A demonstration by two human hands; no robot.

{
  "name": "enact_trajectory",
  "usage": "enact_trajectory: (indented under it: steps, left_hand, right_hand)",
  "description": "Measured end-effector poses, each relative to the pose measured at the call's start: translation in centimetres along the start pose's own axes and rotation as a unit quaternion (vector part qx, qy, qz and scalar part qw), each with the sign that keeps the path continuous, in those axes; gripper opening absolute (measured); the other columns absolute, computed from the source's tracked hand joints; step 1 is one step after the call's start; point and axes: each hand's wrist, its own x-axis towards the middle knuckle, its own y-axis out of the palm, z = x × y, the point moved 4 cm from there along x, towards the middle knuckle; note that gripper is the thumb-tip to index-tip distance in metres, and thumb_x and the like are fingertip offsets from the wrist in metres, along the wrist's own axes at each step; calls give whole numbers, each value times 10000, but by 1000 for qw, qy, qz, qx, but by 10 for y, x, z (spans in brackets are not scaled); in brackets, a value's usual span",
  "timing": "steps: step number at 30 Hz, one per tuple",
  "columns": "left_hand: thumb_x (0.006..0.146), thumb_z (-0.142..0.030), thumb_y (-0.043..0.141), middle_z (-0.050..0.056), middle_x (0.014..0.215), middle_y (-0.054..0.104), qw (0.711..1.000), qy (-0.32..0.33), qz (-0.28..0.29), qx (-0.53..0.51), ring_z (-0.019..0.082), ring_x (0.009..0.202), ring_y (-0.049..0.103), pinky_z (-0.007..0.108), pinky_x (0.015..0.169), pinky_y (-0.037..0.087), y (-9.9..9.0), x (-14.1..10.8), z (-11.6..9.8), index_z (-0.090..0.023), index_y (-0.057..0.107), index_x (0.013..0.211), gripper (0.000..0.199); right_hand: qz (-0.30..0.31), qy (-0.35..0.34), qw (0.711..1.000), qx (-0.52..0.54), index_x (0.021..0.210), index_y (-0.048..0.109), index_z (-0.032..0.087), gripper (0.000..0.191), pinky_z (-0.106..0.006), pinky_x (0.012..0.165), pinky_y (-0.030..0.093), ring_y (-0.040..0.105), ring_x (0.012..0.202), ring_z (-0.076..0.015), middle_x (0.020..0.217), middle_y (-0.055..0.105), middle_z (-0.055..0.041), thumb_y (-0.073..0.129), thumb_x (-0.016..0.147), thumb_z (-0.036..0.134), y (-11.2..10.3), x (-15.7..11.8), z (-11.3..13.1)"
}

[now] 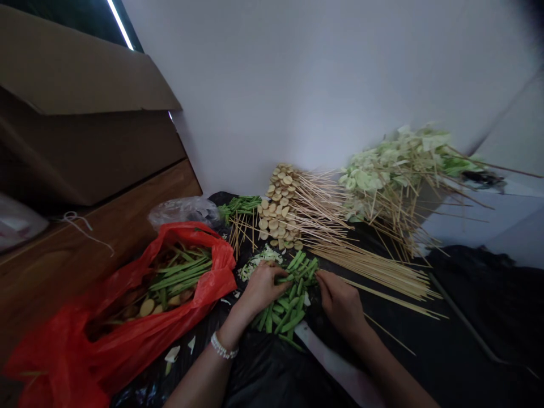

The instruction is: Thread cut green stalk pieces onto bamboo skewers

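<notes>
Cut green beans [289, 309] lie in a pile on black plastic at the centre, between my two hands. My left hand [264, 284], with a beaded bracelet on its wrist, is closed on beans at the pile's upper left. On the other side my right hand [340, 297] pinches at the pile's upper right edge; what is between its fingertips is too small to make out. A wide pale blade [327, 354] lies below the pile. Behind it are skewered potato slices [278, 209] and a bundle of bare wooden skewers [382, 269].
An open red bag [148, 334] with beans and potato slices stands at the left. Skewered cabbage [395, 161] is piled at the back right. Skewered beans [242, 205] lie near a clear bag [185, 211]. A cardboard box [89, 136] stands at the upper left.
</notes>
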Motion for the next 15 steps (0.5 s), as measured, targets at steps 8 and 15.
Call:
enact_trajectory:
  steps: [8,15]
  left_hand:
    - [702,-148,619,43,851,656,997,1,-51,-57,206,879,570,329,835,416,3,2,-5,-189,681,784,110]
    - [731,-288,685,19,791,664,901,-100,-157,-393,144,756,611,263,733,457,-4,7,14,-158,630,828,171]
  right_hand:
    - [-1,-2,1000,-5,1026,630,167,210,-245,773,519,684,847,-160,959,714,-74,438,944,187,2,-1,-1]
    - [-12,-9,1000,2,1033,627,159,204,-242,768,516,682,834,-155,944,714,-71,446,940,175,-1,0,3]
